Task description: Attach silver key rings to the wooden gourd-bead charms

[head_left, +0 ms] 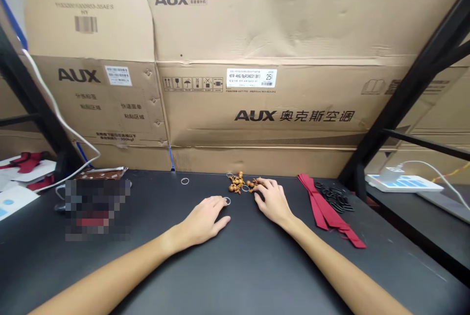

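Your left hand (210,219) lies low over the table, palm down, the fingers extended side by side and the thumb held apart from them. Its fingertips meet a thin, round, silver-coloured metal ring (229,201) at about two o'clock from the hand. Your right hand (272,201) has its fingers loosely bent, thumb below the index finger; whether the tips pinch anything, you cannot tell from here. They reach the right edge of a cluster of yellow-brown charms with round, wooden-looking beads (235,188), which sits at ten o'clock from that hand.

A second silver-coloured metal ring (185,181) lies apart on the matte black tabletop (235,266), at eleven o'clock from your left hand. At three o'clock from your right hand are flat, dark red fabric strips (323,210), overlapping, and just beyond them a pile of thin black loops (335,197). At nine to ten o'clock from your left hand, a dark item (97,202) is blurred out. Tall brown cardboard panels printed AUX (257,36) stand along the far edge at twelve o'clock.
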The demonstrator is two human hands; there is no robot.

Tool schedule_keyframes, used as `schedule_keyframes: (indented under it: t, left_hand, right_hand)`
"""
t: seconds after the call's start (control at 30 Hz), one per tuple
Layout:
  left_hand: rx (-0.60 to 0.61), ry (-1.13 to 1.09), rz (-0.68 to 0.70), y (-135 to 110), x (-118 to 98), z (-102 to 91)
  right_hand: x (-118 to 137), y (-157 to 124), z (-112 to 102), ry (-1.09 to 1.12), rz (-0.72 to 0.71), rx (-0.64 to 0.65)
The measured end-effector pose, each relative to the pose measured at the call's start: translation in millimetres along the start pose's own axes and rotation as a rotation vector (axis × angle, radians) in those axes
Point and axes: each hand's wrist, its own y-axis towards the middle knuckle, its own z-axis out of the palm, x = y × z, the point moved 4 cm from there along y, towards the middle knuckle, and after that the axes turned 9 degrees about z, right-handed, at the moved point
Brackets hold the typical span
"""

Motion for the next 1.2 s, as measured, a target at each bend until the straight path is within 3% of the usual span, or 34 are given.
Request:
schedule_keyframes:
  t: [0.47,0.6,0.97,1.2]
  left_hand:
    - [0.023,-0.018,0.001,1.0,2.2,0.0]
    - [-0.028,-0.024,-0.026,1.0,7.5,0.8]
    - [-0.011,-0.086,-0.019,4.0,9.0,1.3]
    - [-0.006,-0.152,-0.015,4.2,7.2,1.9]
  right_hand:
    - [0.2,1.3,3.2,0.047,-0.049,0.002]
    - [3.2,-1.1,3.3,0.121,-0.08,0.016]
    - [50.8,-25.3,-8.8,0.267,-0.239,0.084]
    - [63.0,-31.4,-11.6,0.371,-0.227,0.128]
